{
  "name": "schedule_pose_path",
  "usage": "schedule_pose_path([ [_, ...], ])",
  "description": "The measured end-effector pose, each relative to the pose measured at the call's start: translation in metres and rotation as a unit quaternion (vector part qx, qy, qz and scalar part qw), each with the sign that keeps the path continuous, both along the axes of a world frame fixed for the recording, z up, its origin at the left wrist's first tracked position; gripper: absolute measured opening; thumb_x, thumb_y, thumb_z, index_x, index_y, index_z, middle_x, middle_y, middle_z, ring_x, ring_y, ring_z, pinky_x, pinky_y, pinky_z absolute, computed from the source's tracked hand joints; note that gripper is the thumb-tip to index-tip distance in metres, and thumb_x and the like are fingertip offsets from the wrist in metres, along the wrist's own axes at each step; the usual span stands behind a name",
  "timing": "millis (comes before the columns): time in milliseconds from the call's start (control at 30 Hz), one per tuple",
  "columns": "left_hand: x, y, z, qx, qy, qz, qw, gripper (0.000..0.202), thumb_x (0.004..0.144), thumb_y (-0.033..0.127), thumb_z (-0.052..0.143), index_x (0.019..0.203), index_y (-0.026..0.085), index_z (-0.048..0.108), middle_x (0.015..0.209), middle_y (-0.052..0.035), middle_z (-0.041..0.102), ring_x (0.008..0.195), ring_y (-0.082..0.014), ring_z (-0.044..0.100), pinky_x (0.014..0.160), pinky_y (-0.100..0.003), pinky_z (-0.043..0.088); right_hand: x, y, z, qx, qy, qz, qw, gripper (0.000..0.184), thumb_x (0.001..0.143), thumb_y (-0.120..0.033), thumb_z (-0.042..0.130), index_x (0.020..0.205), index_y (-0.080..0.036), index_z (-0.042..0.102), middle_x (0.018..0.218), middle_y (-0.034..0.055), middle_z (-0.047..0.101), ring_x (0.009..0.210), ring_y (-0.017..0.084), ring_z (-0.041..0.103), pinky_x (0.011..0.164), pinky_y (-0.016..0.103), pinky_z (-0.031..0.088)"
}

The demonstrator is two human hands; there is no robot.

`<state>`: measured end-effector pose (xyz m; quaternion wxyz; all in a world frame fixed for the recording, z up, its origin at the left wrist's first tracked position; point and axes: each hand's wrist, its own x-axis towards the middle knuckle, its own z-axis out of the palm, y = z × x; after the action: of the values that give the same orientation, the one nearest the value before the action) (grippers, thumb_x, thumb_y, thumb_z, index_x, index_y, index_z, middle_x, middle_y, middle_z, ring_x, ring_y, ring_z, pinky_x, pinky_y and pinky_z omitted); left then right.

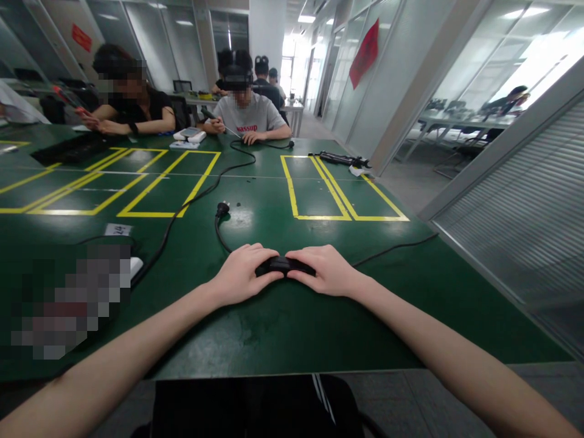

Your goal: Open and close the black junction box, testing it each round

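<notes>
A black oblong thing (pixel 280 265) lies level between my two hands, just above or on the green table; fingers hide its ends, so its kind is unclear. My left hand (pixel 244 272) grips its left end, thumb in front and fingers behind. On the right end my right hand (pixel 329 271) has a mirrored grip. The thumbs nearly meet at the middle. Behind my left hand a black cord runs to a power plug (pixel 222 210) on the table. Another black cable (pixel 396 246) emerges beside my right hand and crosses toward the table's right edge.
Yellow tape rectangles (pixel 296 188) mark the green table (pixel 255 340). A long black cable (pixel 182 210) winds along the left. A black tool-like item (pixel 342 159) lies at the far right. Two people (pixel 250 112) (pixel 137 106) sit across. A pixelated object (pixel 77 304) is at left.
</notes>
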<state>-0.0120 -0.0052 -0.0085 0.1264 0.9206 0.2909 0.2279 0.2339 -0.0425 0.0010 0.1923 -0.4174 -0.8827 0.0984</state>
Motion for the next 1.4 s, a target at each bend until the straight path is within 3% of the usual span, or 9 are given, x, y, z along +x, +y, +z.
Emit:
schedule_pose_path([
  [200,0.002,-0.005,0.004,0.002,0.006,0.000,1.000,0.029,0.096,0.043,0.065,0.113,0.019,0.069,0.095,-0.0063,0.071,0.088,-0.0228,0.067,0.083,-0.037,0.054,0.002,0.001,0.000,0.038,-0.088,0.001,0.995,0.037,0.104,-0.049,0.054,0.107,-0.016,0.071,0.080,0.0077,0.075,0.071,0.021,0.069,0.063,0.029,0.038],
  [500,0.007,-0.010,0.004,-0.016,0.012,-0.007,1.000,0.024,0.097,0.039,0.062,0.110,0.019,0.064,0.100,-0.0076,0.072,0.091,-0.0241,0.068,0.084,-0.038,0.055,0.003,0.005,-0.006,0.040,-0.056,0.034,0.997,0.035,0.106,-0.046,0.051,0.114,-0.017,0.069,0.092,0.0091,0.078,0.081,0.022,0.072,0.069,0.030,0.045],
  [700,0.011,-0.014,0.005,-0.012,0.037,-0.017,0.999,0.026,0.100,0.042,0.059,0.111,0.018,0.063,0.104,-0.0087,0.072,0.094,-0.0244,0.068,0.083,-0.037,0.054,0.003,0.003,-0.007,0.094,-0.049,0.050,0.993,0.040,0.109,-0.043,0.041,0.106,-0.015,0.069,0.084,0.0095,0.076,0.074,0.020,0.070,0.068,0.030,0.045],
  [867,0.010,-0.013,0.008,-0.037,0.031,0.012,0.999,0.022,0.101,0.039,0.060,0.101,0.018,0.064,0.097,-0.0062,0.073,0.086,-0.0219,0.067,0.075,-0.033,0.052,0.000,0.000,-0.002,0.114,-0.009,0.076,0.991,0.050,0.102,-0.056,0.052,0.130,-0.015,0.060,0.105,0.0112,0.073,0.088,0.023,0.070,0.074,0.031,0.050],
  [1067,0.008,-0.012,0.011,-0.152,0.003,0.016,0.988,0.022,0.102,0.038,0.056,0.097,0.021,0.068,0.091,-0.0006,0.075,0.080,-0.0192,0.068,0.067,-0.029,0.049,0.000,-0.001,-0.006,0.136,-0.124,0.091,0.979,0.049,0.106,-0.046,0.049,0.149,-0.022,0.051,0.105,0.0091,0.065,0.080,0.020,0.066,0.067,0.030,0.050],
  [1133,0.007,-0.010,0.007,-0.129,-0.021,0.014,0.991,0.019,0.100,0.037,0.059,0.104,0.020,0.068,0.101,-0.0031,0.076,0.089,-0.0216,0.070,0.076,-0.033,0.053,0.001,0.001,-0.010,0.117,-0.126,0.075,0.982,0.051,0.105,-0.046,0.051,0.151,-0.023,0.050,0.106,0.0094,0.065,0.080,0.020,0.066,0.068,0.030,0.051],
  [1233,0.005,-0.004,0.000,-0.028,-0.080,0.008,0.996,0.041,0.097,0.034,0.063,0.135,0.019,0.058,0.128,-0.0114,0.070,0.117,-0.0274,0.064,0.101,-0.044,0.052,0.010,0.012,-0.019,0.082,-0.072,0.004,0.994,0.054,0.103,-0.045,0.054,0.152,-0.025,0.049,0.112,0.0103,0.068,0.086,0.023,0.070,0.074,0.033,0.055],
  [1333,0.001,0.003,-0.003,0.027,-0.106,0.016,0.994,0.043,0.098,0.031,0.060,0.140,0.021,0.055,0.141,-0.0135,0.062,0.131,-0.0291,0.057,0.111,-0.049,0.046,0.033,0.035,-0.029,0.065,0.054,-0.115,0.990,0.050,0.099,-0.043,0.058,0.146,-0.026,0.055,0.126,0.0113,0.069,0.108,0.029,0.070,0.091,0.041,0.056],
  [1400,-0.001,0.005,-0.004,0.032,-0.102,0.005,0.994,0.039,0.099,0.030,0.058,0.137,0.022,0.058,0.140,-0.0125,0.063,0.130,-0.0288,0.057,0.110,-0.049,0.047,0.054,0.051,-0.032,0.066,0.142,-0.198,0.968,0.048,0.096,-0.044,0.059,0.140,-0.025,0.061,0.128,0.0112,0.071,0.110,0.031,0.069,0.096,0.045,0.055],
])
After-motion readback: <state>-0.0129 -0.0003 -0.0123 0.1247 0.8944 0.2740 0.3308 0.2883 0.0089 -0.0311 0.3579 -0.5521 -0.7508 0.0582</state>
